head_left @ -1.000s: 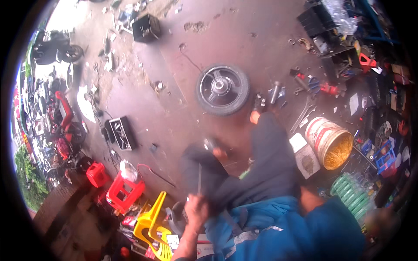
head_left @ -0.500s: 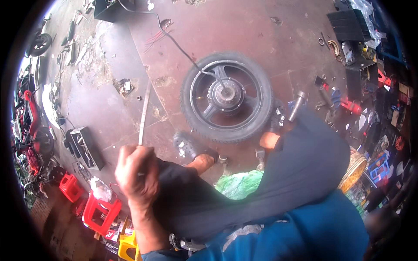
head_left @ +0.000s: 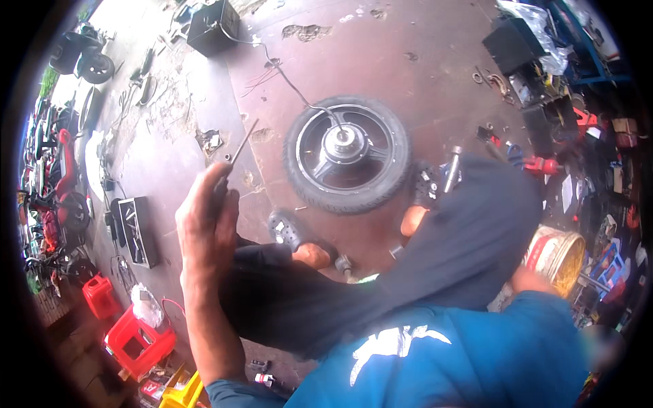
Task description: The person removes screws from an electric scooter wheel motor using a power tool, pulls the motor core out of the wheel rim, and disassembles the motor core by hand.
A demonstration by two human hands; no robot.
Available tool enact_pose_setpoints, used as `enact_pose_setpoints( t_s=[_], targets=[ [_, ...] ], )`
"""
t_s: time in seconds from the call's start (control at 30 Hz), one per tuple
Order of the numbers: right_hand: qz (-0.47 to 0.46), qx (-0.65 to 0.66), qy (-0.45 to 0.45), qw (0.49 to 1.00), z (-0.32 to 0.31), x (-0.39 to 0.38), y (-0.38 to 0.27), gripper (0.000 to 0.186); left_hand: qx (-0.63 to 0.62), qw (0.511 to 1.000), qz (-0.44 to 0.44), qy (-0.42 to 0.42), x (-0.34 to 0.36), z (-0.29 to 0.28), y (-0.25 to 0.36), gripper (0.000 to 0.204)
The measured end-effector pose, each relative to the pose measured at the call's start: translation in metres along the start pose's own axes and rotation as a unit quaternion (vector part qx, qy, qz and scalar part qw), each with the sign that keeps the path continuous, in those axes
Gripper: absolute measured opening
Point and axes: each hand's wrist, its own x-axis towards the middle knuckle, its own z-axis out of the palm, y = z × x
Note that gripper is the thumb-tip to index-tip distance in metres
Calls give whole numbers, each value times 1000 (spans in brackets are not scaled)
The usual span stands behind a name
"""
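Raised at the left, my left hand [head_left: 207, 217] is closed around the dark handle of a screwdriver [head_left: 245, 141], its thin metal shaft pointing up and away. Part of my right arm [head_left: 532, 280] shows by a white and red bucket [head_left: 559, 260], but the hand is hidden behind my leg. On the floor between and beyond my feet lies a wheel [head_left: 401, 160] with a black tyre and a silver hub motor [head_left: 345, 144]. A cable [head_left: 289, 81] runs from its hub toward a black box [head_left: 212, 28]. Neither visible hand nor tool touches the wheel.
A metal cylindrical tool [head_left: 453, 170] stands beside my right knee. Tools and parts clutter the right side, with a red tool [head_left: 542, 165] among them. At the left are an open tool box [head_left: 138, 231], a red stool [head_left: 139, 340] and parked motorbikes [head_left: 64, 170].
My left hand has lifted and turned, so the screwdriver's shaft now looks shorter and tilts right. Part of my right arm has come into sight by the bucket. The whole view has shifted slightly.
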Motion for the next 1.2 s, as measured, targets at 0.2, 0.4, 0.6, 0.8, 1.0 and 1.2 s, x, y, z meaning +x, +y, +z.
enact_pose_setpoints(
  t_s=[0.2, 0.4, 0.6, 0.8, 1.0, 1.2],
  targets=[
    [-120, 244, 315, 909, -162, -8, 135, 66, -24, 999, -15, -43, -16, 10, 6, 29],
    [-22, 403, 353, 844, -246, 44, -31, 70, 23, 987, -68, -143, 1, 55, 1, 24],
    [105, 400, 204, 888, -66, 79, -156, 95, 4, 956, -197, -216, -66, 144, -57, 34],
    [63, 618, 97, 778, 0, 124, -126, 105, -80, 931, -287, -212, -119, 165, -80, 33],
    [-56, 629, 43, 774, -4, 86, -142, 96, -141, 875, -399, -234, -115, 153, -69, 34],
    [-108, 626, 38, 771, 4, 80, -135, 93, -54, 908, -341, -239, -115, 151, -71, 32]
  ],
)
